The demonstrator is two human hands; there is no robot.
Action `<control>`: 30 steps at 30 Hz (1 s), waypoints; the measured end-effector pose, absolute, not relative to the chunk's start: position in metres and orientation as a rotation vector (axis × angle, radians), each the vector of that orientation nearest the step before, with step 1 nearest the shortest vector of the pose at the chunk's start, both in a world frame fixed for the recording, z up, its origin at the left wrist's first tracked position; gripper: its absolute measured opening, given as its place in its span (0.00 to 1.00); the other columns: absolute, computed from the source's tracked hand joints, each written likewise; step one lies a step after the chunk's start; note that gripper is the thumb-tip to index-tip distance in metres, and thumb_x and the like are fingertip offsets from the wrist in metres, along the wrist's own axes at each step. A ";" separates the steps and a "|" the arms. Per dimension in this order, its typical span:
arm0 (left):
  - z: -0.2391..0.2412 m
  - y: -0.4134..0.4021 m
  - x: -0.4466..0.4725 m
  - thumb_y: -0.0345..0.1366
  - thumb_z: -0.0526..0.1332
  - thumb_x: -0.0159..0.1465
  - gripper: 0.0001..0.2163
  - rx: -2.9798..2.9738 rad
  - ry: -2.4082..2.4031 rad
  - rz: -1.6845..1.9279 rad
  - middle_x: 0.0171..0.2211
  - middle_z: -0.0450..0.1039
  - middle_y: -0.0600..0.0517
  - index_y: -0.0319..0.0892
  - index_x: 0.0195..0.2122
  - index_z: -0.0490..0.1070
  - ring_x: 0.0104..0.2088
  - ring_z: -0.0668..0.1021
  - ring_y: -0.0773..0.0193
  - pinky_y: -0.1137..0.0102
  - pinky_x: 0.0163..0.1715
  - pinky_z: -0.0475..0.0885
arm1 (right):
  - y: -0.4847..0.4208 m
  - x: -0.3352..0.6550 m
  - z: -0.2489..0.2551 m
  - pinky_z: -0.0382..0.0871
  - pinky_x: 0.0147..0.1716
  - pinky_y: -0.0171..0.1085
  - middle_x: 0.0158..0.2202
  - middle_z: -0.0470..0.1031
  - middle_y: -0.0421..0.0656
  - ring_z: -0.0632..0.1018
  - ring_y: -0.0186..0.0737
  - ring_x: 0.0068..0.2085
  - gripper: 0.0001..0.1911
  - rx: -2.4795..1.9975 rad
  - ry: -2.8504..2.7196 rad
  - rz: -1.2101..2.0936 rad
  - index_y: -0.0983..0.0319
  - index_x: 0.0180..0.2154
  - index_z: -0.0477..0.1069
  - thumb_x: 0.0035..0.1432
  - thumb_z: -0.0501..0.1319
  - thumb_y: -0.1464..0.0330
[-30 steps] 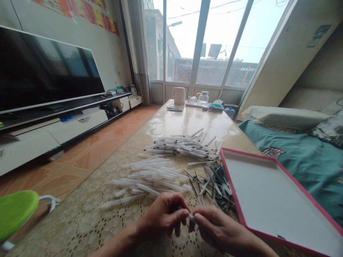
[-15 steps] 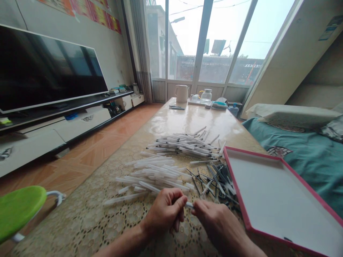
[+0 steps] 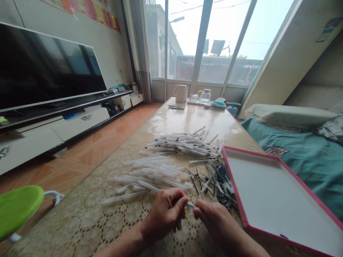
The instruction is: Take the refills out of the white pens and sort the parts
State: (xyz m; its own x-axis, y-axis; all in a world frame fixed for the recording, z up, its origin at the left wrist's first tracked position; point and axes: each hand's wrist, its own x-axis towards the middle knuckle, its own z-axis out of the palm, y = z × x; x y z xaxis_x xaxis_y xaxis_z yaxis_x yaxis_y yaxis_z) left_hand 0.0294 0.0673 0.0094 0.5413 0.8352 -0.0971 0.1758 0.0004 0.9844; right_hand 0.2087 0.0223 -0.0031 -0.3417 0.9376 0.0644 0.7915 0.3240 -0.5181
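My left hand [image 3: 165, 213] and my right hand [image 3: 214, 220] meet low over the lace-covered table [image 3: 88, 217]. Both are closed on one clear pen barrel [image 3: 190, 204], of which only a short bit shows between the fingertips. Just beyond the hands lies a heap of clear pen barrels [image 3: 152, 175]. To its right is a tangle of dark refills [image 3: 214, 182]. Farther back lies a pile of assembled pens [image 3: 187, 144].
A shallow white tray with a pink rim [image 3: 276, 200] sits at the right, beside a teal bed [image 3: 302, 160]. A white jug [image 3: 181, 93] and a glass kettle [image 3: 205, 96] stand at the table's far end. A television [image 3: 45, 67] fills the left wall; a green stool [image 3: 16, 210] is at lower left.
The hands stay together on the pen barrel, their fingers shifting slightly on it. The view has tipped up a little. The piles have not moved.
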 end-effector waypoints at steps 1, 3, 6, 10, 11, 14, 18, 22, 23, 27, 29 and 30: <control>0.009 0.066 0.031 0.44 0.54 0.60 0.15 1.455 0.921 0.646 0.16 0.66 0.55 0.39 0.24 0.66 0.11 0.68 0.72 0.80 0.07 0.58 | 0.022 0.208 -0.003 0.56 0.22 0.31 0.24 0.72 0.38 0.72 0.33 0.24 0.13 -1.579 -2.288 0.448 0.60 0.29 0.63 0.64 0.47 0.66; 0.009 0.065 0.035 0.44 0.55 0.59 0.14 1.359 0.932 0.652 0.15 0.66 0.55 0.39 0.23 0.65 0.10 0.68 0.73 0.80 0.07 0.58 | 0.021 0.206 -0.001 0.52 0.20 0.33 0.24 0.71 0.38 0.71 0.35 0.22 0.10 -1.608 -2.380 0.178 0.60 0.29 0.62 0.63 0.49 0.67; 0.013 0.066 0.036 0.45 0.57 0.58 0.14 1.274 0.931 0.674 0.14 0.66 0.56 0.39 0.22 0.64 0.09 0.67 0.73 0.80 0.06 0.59 | 0.021 0.205 0.005 0.50 0.21 0.34 0.23 0.69 0.38 0.71 0.37 0.23 0.09 -1.541 -2.455 -0.090 0.59 0.29 0.61 0.62 0.51 0.67; 0.022 0.083 0.023 0.46 0.57 0.57 0.15 1.174 1.018 0.798 0.12 0.65 0.57 0.39 0.23 0.65 0.07 0.64 0.74 0.81 0.04 0.55 | 0.021 0.222 0.010 0.53 0.23 0.34 0.23 0.68 0.38 0.71 0.37 0.24 0.10 -1.515 -2.374 -0.273 0.58 0.29 0.61 0.63 0.49 0.67; 0.024 0.088 0.018 0.46 0.58 0.56 0.14 1.140 1.071 0.892 0.11 0.64 0.59 0.38 0.24 0.66 0.06 0.63 0.76 0.82 0.04 0.54 | 0.022 0.228 0.009 0.53 0.22 0.34 0.22 0.67 0.38 0.70 0.37 0.23 0.11 -1.559 -2.299 -0.314 0.59 0.29 0.61 0.63 0.48 0.67; 0.026 0.102 0.011 0.44 0.59 0.56 0.13 1.189 1.163 1.050 0.12 0.64 0.59 0.37 0.27 0.69 0.08 0.64 0.75 0.82 0.05 0.56 | 0.027 0.242 0.003 0.54 0.21 0.32 0.21 0.66 0.38 0.69 0.34 0.21 0.15 -1.681 -2.074 -0.283 0.60 0.27 0.61 0.64 0.45 0.64; 0.022 0.107 0.014 0.39 0.61 0.55 0.18 1.272 1.126 1.098 0.18 0.69 0.57 0.36 0.44 0.69 0.15 0.72 0.70 0.77 0.12 0.68 | 0.032 0.237 -0.004 0.60 0.23 0.31 0.24 0.70 0.39 0.73 0.34 0.24 0.14 -1.638 -2.061 -0.105 0.60 0.34 0.65 0.65 0.44 0.63; 0.020 0.107 0.012 0.36 0.61 0.56 0.26 1.319 1.152 1.266 0.33 0.74 0.50 0.37 0.55 0.59 0.24 0.77 0.65 0.71 0.21 0.75 | 0.030 0.224 -0.002 0.64 0.28 0.32 0.27 0.71 0.42 0.74 0.36 0.27 0.13 -1.657 -1.981 0.030 0.60 0.34 0.65 0.64 0.44 0.65; 0.019 0.107 0.011 0.36 0.61 0.56 0.26 1.329 1.151 1.281 0.37 0.74 0.48 0.38 0.56 0.58 0.26 0.78 0.64 0.70 0.22 0.75 | 0.030 0.222 -0.001 0.64 0.28 0.32 0.27 0.71 0.42 0.74 0.36 0.27 0.14 -1.662 -1.974 0.065 0.60 0.33 0.65 0.64 0.44 0.65; 0.015 0.103 0.011 0.37 0.59 0.58 0.23 1.337 1.087 1.284 0.48 0.70 0.44 0.40 0.55 0.60 0.37 0.78 0.59 0.65 0.32 0.76 | 0.029 0.218 -0.001 0.65 0.27 0.31 0.29 0.72 0.42 0.75 0.36 0.28 0.12 -1.606 -2.039 0.117 0.60 0.41 0.65 0.64 0.44 0.67; 0.013 0.101 0.014 0.36 0.59 0.58 0.20 1.340 1.042 1.301 0.51 0.68 0.45 0.41 0.52 0.62 0.44 0.76 0.57 0.64 0.40 0.74 | 0.029 0.215 -0.002 0.65 0.26 0.31 0.29 0.73 0.42 0.75 0.36 0.28 0.12 -1.610 -2.042 0.137 0.60 0.42 0.64 0.64 0.45 0.67; 0.013 0.099 0.015 0.36 0.59 0.58 0.19 1.339 1.027 1.314 0.51 0.68 0.45 0.41 0.51 0.64 0.46 0.75 0.57 0.64 0.42 0.73 | 0.029 0.213 -0.003 0.65 0.26 0.31 0.29 0.72 0.42 0.75 0.37 0.28 0.11 -1.625 -2.029 0.148 0.60 0.40 0.64 0.64 0.45 0.67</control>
State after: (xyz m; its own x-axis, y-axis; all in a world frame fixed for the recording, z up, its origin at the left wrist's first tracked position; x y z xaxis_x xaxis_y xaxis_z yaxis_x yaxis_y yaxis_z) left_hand 0.0149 0.0992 0.0126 0.0650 0.9802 0.1869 -0.0557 -0.1834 0.9815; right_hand 0.2132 0.0289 -0.0028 -0.1348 0.9330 0.3337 0.8749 0.2702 -0.4020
